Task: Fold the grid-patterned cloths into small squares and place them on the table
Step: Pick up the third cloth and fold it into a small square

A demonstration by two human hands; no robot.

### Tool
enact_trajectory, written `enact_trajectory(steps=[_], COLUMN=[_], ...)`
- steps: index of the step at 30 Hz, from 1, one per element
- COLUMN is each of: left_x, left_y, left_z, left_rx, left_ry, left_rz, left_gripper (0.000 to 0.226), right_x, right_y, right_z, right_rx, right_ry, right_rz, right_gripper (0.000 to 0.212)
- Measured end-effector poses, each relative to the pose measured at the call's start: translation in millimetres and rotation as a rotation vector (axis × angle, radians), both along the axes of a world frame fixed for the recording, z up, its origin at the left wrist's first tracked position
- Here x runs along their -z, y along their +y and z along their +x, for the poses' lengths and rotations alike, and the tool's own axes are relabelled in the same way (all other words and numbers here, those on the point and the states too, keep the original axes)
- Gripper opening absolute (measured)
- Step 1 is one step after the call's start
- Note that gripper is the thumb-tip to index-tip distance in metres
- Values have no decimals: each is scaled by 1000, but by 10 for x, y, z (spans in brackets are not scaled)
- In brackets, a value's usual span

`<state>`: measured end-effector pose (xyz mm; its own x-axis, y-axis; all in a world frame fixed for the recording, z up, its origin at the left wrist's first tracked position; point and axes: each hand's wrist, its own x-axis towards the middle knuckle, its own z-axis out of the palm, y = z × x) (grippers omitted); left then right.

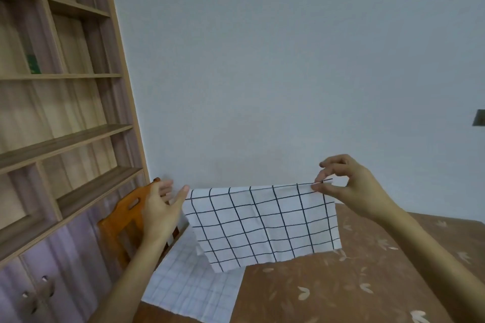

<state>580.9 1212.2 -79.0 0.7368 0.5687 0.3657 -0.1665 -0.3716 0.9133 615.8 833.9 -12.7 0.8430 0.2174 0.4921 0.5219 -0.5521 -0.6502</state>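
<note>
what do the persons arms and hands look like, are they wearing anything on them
Both are bare. The left hand and right hand have no gloves, and no rings show on the fingers that can be seen. The left forearm and right forearm are uncovered as far as the frame's edge, with no sleeve, watch or bracelet in view.

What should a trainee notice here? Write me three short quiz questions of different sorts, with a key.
1. True or false: the right hand pinches a top corner of the bold-grid cloth, which hangs in the air.
2. Where does the fine-grid cloth lie? A: over the chair. B: on the table. C: on a shelf.
3. How many grid cloths are in view?
Key: 1 true; 2 B; 3 two.
</note>
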Motion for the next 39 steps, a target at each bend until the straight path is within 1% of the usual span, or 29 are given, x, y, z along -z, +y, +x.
enact_trajectory(steps=[1, 2, 4, 6, 7, 8, 9, 10, 11, 12, 14, 16, 18, 20, 23, 26, 27, 29, 31, 34, 36, 39], left_x=[-13, -47, -141, -267, -314, -351, -382, -401, -412, -426, -438, -432, -424, -432, -468, -536, -559, -600, -620, -633, -633, -624], left_y=[-72, -174, -457, -808, -977, -1125, -1254, -1350, -1405, -1429, -1396, -1288, -1169, -1063, -933, -862, -846, -825, -811, -782, -721, -616], left_z=[-56, -122, -244, -367, -415, -447, -469, -463, -437, -424, -396, -365, -343, -349, -350, -335, -326, -311, -288, -265, -259, -260], left_rx=[-1, 40, 246, 483, 562, 609, 626, 622, 628, 636, 652, 617, 583, 575, 555, 537, 537, 544, 554, 553, 591, 745], left_ry=[-6, -22, -4, 72, 96, 108, 104, 88, 74, 55, 0, -38, -46, -48, -45, -51, -59, -64, -66, -58, -24, 61], left_rz=[50, 105, 222, 310, 332, 344, 345, 339, 322, 284, 119, -16, -76, -129, -214, -290, -316, -345, -343, -277, -163, 81], left_gripper=[44, 51, 65, 79, 80, 72, 54, 31, 18, 19, 7, 22, 23, 19, 19, 21, 22, 22, 23, 20, 21, 25], right_x=[-54, -102, -186, -243, -261, -277, -302, -328, -356, -377, -404, -389, -337, -267, -137, -9, 31, 119, 157, 166, 148, 120], right_y=[63, 130, 284, 459, 545, 620, 685, 725, 742, 733, 643, 481, 308, 158, 47, 59, 74, 104, 157, 238, 252, 224], right_z=[-30, -66, -136, -194, -213, -231, -253, -270, -281, -286, -270, -237, -194, -170, -180, -235, -252, -269, -302, -317, -312, -281], right_rx=[-45, -102, -224, -309, -334, -355, -371, -382, -384, -372, -295, -191, -123, -109, -175, -280, -328, -389, -374, -316, -299, -270], right_ry=[-5, 2, 34, 29, 20, 12, 5, -5, -15, -29, -57, -61, 14, 127, 246, 440, 507, 556, 550, 486, 436, 380], right_rz=[-4, -4, -12, -42, -54, -66, -73, -74, -70, -72, -102, -154, -158, -96, 104, 436, 487, 410, 349, 385, 442, 470], right_gripper=[12, 10, 8, 7, 9, 11, 14, 16, 19, 23, 31, 36, 37, 32, 26, 33, 36, 41, 36, 19, 18, 18])
